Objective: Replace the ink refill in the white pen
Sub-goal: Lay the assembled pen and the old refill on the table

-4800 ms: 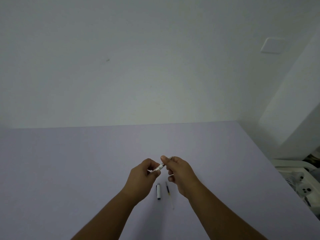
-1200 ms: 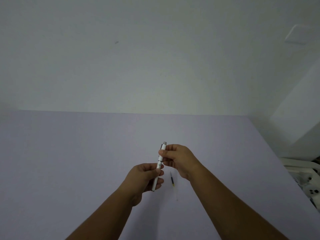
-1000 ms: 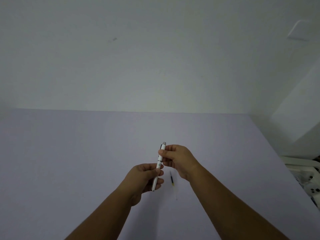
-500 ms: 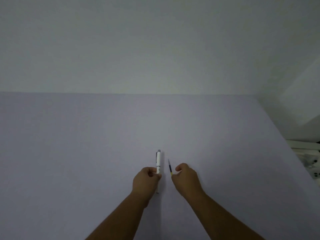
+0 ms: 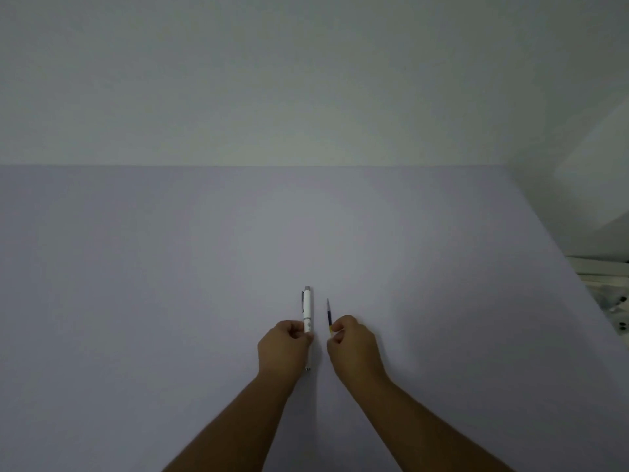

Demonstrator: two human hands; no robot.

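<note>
The white pen (image 5: 307, 308) lies lengthwise on the pale lilac table (image 5: 170, 267), its capped end with a dark clip pointing away from me and its tip showing below my fist. My left hand (image 5: 285, 345) is closed around the pen's lower half. Just to its right lies a thin ink refill (image 5: 328, 313), dark at the far end and yellowish near my fingers. My right hand (image 5: 354, 349) pinches the refill's near end between thumb and forefinger. Both hands rest low on the table, a few centimetres apart.
A plain wall rises behind the table's far edge. The table's right edge runs diagonally down; beyond it at the far right sits a white plastic object (image 5: 609, 294) with dark spots.
Both hands came down from mid-air to the table. The pen, held upright by both hands a second ago, now lies flat under my left hand, and my right hand has taken the refill.
</note>
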